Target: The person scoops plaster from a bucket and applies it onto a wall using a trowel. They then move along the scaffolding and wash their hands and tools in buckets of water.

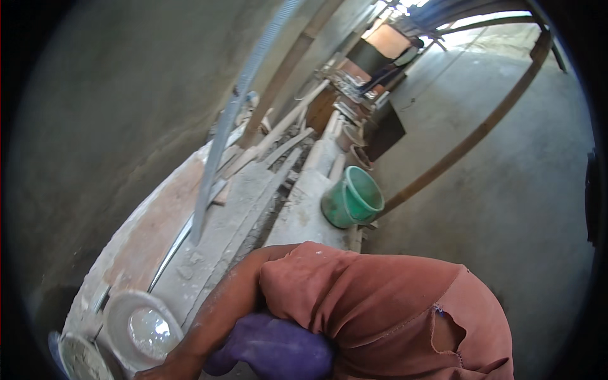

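Observation:
My right arm, in a torn reddish-brown sleeve, crosses the lower part of the view and bends down to the left. At the bottom edge, only part of my right hand shows, beside a whitish basin with shiny wet contents. The frame cuts off its fingers, so I cannot tell what they hold. Left of the basin stands a round container of greyish material. Purple cloth shows beneath my arm. My left hand is out of view.
A green bucket stands on a pale ledge, with more pots behind it. Long wooden strips lie along the dusty bench. A metal strip and a curved pole slant across. Another person is far back.

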Motion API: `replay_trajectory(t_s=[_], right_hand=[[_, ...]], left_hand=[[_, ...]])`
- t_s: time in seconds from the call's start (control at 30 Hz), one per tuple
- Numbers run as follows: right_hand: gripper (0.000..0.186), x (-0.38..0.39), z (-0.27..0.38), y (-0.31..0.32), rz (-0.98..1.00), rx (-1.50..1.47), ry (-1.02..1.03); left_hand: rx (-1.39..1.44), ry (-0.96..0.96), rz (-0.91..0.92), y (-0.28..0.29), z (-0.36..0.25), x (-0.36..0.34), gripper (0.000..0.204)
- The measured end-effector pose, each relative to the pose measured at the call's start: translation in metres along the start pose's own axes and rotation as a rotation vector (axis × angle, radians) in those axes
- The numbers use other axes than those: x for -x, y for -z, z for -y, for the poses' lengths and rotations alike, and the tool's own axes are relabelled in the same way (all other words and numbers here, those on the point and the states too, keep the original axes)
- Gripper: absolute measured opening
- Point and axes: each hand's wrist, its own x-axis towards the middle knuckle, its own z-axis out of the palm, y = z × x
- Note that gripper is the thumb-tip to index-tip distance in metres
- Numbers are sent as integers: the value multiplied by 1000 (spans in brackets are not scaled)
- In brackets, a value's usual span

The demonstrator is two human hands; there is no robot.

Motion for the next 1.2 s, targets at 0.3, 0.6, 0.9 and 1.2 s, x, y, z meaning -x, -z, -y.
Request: replay_trajectory(t_s=[0.3, 0.6, 0.9, 1.2], right_hand=[[26, 46, 0, 47, -47, 22, -146], [28, 18, 13, 19, 149, 83, -128], [22, -24, -14, -93, 25, -13, 288], [50, -95, 49, -114, 112, 305, -166]], left_hand=[[-15, -44, 146, 14, 35, -40, 37], [-72, -33, 63, 1, 18, -8, 41], [-275, 21, -85, -12, -29, 56, 36], [-257, -193, -175, -57, -85, 200, 42]])
